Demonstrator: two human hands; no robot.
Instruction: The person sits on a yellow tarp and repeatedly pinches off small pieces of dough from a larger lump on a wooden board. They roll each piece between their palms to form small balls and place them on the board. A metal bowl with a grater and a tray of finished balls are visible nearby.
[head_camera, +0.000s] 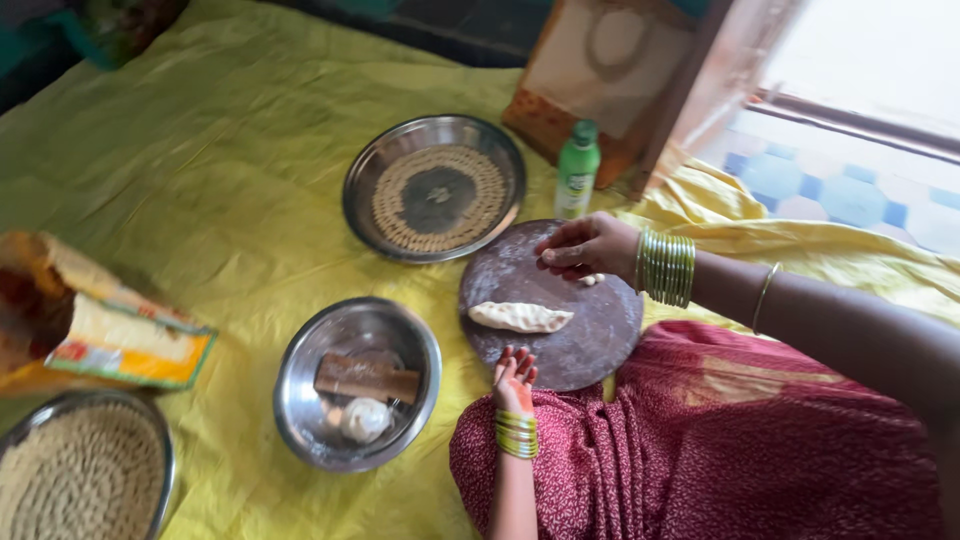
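A round dark wooden board lies on a yellow cloth in front of my lap. On it rests a pale, folded, elongated piece of dough. My right hand, green bangles on its wrist, sits at the board's far edge with fingers bunched and tips down on the wood; a small dough scrap lies just under it. At the board's near edge my left hand is palm up with fingers spread, holding nothing and just short of the dough.
A steel plate with rings of small shaped dough pieces stands beyond the board, a green bottle beside it. A steel bowl holds a wooden tool and a dough ball. A printed bag, another filled steel plate and a brown box surround them.
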